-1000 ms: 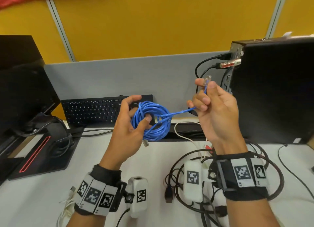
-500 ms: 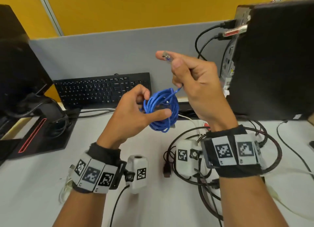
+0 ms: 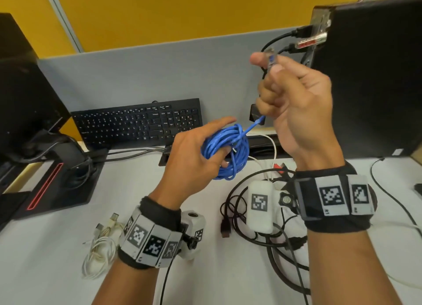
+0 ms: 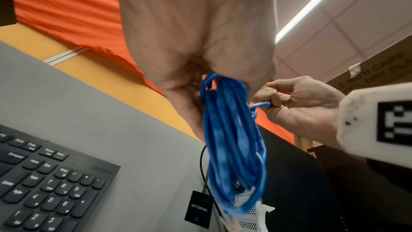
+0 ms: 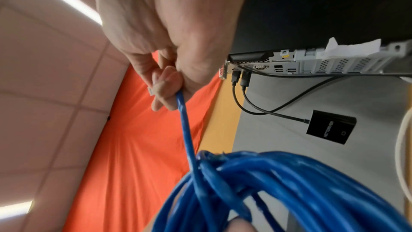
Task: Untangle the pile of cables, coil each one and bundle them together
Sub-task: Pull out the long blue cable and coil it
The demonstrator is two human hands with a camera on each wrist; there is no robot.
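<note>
Coiling is nearly done: left hand [image 3: 194,154] clasps the blue cable [image 3: 228,151] coil, right hand [image 3: 296,104] at 1 o'clock pinches its plug end [image 3: 271,58]. Next, I judge, wrap that tail around the coil.

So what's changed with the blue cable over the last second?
The right hand, pinching the blue cable's clear plug end, has lifted up and away from the coil, drawing the free tail taut. The left hand has turned, its fingers now straighter along the coiled blue network cable. Both hands keep their hold; the black cable tangle on the desk looks untouched.
</note>
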